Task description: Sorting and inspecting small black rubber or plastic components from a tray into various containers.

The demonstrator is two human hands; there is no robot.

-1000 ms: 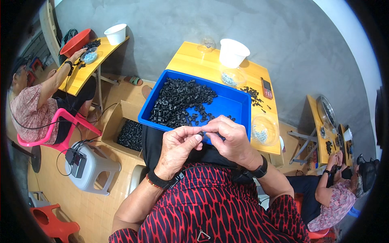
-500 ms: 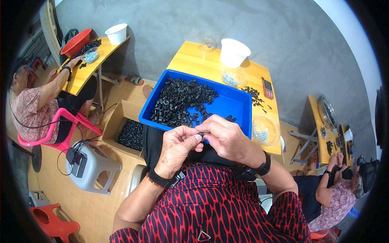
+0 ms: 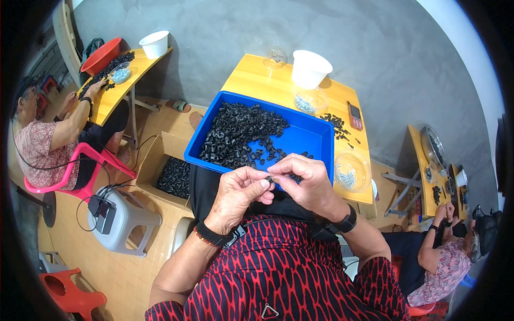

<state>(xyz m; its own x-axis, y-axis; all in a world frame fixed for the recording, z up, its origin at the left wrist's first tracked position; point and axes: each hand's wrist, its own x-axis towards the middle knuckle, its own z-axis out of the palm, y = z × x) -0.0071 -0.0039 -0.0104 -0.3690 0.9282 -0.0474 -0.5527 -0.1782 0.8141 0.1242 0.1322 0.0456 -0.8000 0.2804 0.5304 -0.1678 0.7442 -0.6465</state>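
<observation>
Just over the near edge of a blue tray [image 3: 316,142], my left hand [image 3: 235,195] pinches a small black plastic part [image 3: 270,181] between thumb and fingers. My right hand [image 3: 305,184] meets it there, its thumb and fingertips closed at the same part. Whether a screw or other tiny thing sits in the right fingertips is hidden. Many black plastic parts [image 3: 235,134] like it are heaped in the tray's left side, with a few scattered toward the middle. The tray rests partly on a yellow table [image 3: 251,72].
Two clear bowls of silvery screws, one farther off [image 3: 306,103] and one nearer [image 3: 348,176], stand right of the tray. Beyond are a white bucket [image 3: 310,69], loose black pieces [image 3: 337,125] and a phone [image 3: 354,116]. A carton [image 3: 144,171] stands lower left. Co-workers sit at both sides.
Both my hands, still together at the black part, have shifted slightly to the right. The co-worker's hands at the left table have moved a little.
</observation>
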